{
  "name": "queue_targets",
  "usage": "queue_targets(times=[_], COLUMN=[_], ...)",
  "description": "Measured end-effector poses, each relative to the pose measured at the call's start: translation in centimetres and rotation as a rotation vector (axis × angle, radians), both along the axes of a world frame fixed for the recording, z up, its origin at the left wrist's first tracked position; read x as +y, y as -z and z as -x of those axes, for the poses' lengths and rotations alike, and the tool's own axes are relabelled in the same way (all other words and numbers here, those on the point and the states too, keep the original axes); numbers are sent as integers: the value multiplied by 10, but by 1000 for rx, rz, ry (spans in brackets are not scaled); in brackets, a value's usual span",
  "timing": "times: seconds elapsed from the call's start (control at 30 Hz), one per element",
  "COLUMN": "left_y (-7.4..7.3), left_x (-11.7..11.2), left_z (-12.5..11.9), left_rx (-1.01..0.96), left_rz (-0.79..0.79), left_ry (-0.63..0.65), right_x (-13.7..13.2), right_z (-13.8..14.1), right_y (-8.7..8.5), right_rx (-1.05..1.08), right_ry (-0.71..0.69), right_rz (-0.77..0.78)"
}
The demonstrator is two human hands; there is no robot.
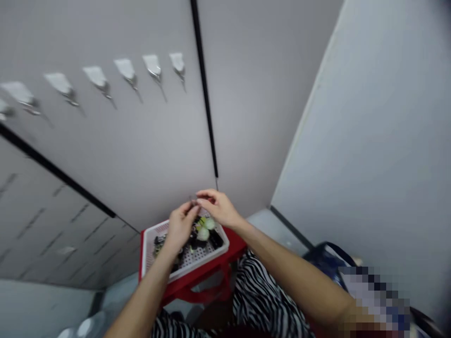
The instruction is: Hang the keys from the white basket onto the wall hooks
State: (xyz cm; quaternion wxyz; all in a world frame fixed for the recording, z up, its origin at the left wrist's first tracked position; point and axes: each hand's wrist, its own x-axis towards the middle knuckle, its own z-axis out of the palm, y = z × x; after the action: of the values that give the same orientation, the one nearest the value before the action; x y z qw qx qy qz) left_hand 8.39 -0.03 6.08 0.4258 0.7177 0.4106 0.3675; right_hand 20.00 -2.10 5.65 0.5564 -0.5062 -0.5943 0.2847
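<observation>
My left hand (180, 224) and my right hand (219, 206) meet above a white perforated basket (217, 251), fingertips pinched together on a small thin item too blurred to name. The basket holds several small dark and pale green objects (204, 230). It rests on a red stool (197, 278) in front of my knees, which are covered in zebra-striped fabric (252, 293). Both forearms reach forward from the bottom of the view.
A grey wall ahead carries a row of several metal hooks (127, 70) and a vertical black seam (206, 103). A pale wall (380, 141) closes the right side. A dark blue bag (329, 263) sits at the lower right.
</observation>
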Motion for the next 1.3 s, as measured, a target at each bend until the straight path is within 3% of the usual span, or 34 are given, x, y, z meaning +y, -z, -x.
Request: queue_targets(times=[0.13,0.33,0.43,0.57,0.67,0.83,0.9,1.0,1.1,1.2,1.3], left_y=[-6,-24,-28,-26,-27,-19,-6,18,33,31,16], left_x=[0,-1,0,6,12,8,-1,-16,-22,-15,-4], left_z=[1,6,4,2,6,24,30,31,29,35,52], left_rx=[-132,-493,-621,-729,-676,-407,-270,-152,-140,-88,-26], left_rz=[72,330,390,428,425,79,74,213,276,237,162], left_ry=[46,-26,-43,-87,-95,-266,-189,52,110,47,-29], right_x=[1,-14,-16,-16,-18,-17,-15,-12,-9,-6,-7], right_z=[-2,3,7,14,19,19,16,14,14,13,10], right_y=[-10,17,27,25,21,16,11,3,-1,-1,1], right_rx=[4,79,232,404,530,718,730,756,831,895,883], right_ry=[-148,-508,-531,-550,-593,-521,-477,-407,-353,-328,-325], right_rz=[46,229,267,383,428,299,282,293,296,281,259])
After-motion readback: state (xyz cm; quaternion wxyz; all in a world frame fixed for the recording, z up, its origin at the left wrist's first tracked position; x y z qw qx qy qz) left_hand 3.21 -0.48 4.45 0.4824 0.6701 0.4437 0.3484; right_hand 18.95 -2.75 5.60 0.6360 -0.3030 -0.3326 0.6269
